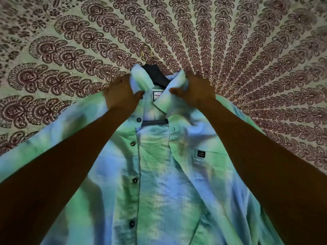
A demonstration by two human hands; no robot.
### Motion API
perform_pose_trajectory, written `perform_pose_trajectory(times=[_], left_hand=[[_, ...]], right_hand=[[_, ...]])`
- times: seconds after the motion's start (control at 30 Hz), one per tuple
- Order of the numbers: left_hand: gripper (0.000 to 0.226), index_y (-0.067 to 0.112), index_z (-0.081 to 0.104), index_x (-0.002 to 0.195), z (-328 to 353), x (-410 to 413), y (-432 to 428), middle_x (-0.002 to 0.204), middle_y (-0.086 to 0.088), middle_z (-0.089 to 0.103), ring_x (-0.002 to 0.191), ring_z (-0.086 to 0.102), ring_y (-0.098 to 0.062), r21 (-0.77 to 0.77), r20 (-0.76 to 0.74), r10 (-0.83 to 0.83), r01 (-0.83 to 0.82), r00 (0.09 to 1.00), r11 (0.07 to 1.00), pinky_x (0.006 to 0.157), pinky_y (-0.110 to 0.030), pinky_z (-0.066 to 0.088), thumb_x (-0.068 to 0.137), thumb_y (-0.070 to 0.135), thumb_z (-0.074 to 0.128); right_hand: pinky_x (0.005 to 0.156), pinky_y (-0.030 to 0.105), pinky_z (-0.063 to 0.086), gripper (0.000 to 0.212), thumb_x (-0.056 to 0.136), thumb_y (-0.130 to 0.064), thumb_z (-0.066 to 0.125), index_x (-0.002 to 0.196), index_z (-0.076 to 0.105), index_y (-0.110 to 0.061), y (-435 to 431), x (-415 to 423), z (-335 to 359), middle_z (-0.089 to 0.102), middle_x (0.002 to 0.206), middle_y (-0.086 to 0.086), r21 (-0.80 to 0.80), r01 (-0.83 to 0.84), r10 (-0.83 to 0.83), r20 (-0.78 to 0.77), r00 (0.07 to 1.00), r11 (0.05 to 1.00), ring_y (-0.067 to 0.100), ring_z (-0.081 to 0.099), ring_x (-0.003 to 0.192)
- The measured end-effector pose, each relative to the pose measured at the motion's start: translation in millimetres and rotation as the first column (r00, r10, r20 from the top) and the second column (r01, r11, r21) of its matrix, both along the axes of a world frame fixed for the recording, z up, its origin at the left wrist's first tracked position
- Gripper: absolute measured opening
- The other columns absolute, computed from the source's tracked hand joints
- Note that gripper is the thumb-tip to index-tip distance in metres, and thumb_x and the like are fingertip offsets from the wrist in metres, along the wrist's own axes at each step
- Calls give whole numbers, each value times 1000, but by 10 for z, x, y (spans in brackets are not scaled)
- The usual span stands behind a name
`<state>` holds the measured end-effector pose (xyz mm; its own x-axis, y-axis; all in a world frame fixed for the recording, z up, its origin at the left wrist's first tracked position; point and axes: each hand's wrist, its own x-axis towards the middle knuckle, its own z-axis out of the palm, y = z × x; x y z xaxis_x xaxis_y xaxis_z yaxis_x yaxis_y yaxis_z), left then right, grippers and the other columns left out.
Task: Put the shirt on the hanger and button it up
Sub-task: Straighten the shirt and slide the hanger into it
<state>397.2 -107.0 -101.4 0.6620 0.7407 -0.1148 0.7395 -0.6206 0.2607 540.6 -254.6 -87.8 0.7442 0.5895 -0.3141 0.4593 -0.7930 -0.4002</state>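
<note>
Up top, both hands grip shirt [159,174] collar; neck label [157,95] possibly "THE…".

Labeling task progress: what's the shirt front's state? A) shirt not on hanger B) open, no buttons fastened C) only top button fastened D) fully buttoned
B: the shirt placket lies open, the buttons sit free along one edge, and both hands, left and right, grip the collar over the hanger.

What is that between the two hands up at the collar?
In the head view: the dark hanger and the shirt's neck label, between left hand and right hand.
</note>
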Motion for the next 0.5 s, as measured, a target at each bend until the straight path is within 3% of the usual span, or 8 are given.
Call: perform_pose_trajectory(times=[0.17, 0.3, 0.37, 0.43, 0.5], left_hand=[[46, 8, 44, 133, 9, 204, -84, 118, -22, 59, 106, 56, -39, 25, 170, -220, 219, 961, 975, 86, -41, 42, 93, 29, 50], [47, 7, 51, 126, -24, 201, -95, 114, -23, 61, 103, 57, -40, 51, 230, -178, 171, 957, 984, 83, -39, 41, 97, 38, 31], [52, 11, 50, 129, 30, 212, -87, 121, -21, 59, 109, 56, -37, -121, 347, -47, 94, 937, 988, 87, -39, 43, 97, 43, 24], [52, 11, 50, 127, 104, 321, 62, 121, -20, 60, 109, 57, -33, -340, 376, 129, 7, 918, 940, 90, -39, 44, 98, 46, 26], [51, 8, 63, 88, 194, 474, 280, 84, -12, 71, 83, 66, -18, -446, 253, 85, 38, 964, 894, 77, -36, 46, 94, 51, 38]], right_hand=[[102, 50, 37, 84, 73, -60, 65, 141, 32, -22, 111, -115, -34, 37, 139, 16, 92, -28, 27, 6, 1000, 995, 36, 42, 125], [107, 47, 27, 64, 82, -55, 57, 132, 45, -17, 214, -198, -64, 27, 147, 13, 38, -22, 13, 220, 975, 999, 35, 25, 135], [105, 43, 26, 52, 87, -46, 55, 126, 52, -12, 277, -160, -26, 32, 144, 13, -11, -59, 59, 328, 943, 998, 34, 27, 132], [103, 41, 27, 50, 87, -38, 55, 129, 47, -11, 318, -105, 9, 42, 136, 15, -46, -117, 126, 322, 938, 992, 34, 32, 128], [103, 42, 27, 49, 87, -30, 55, 131, 43, -13, 346, -54, 50, 53, 129, 16, -41, -137, 143, 246, 959, 990, 34, 33, 128]])
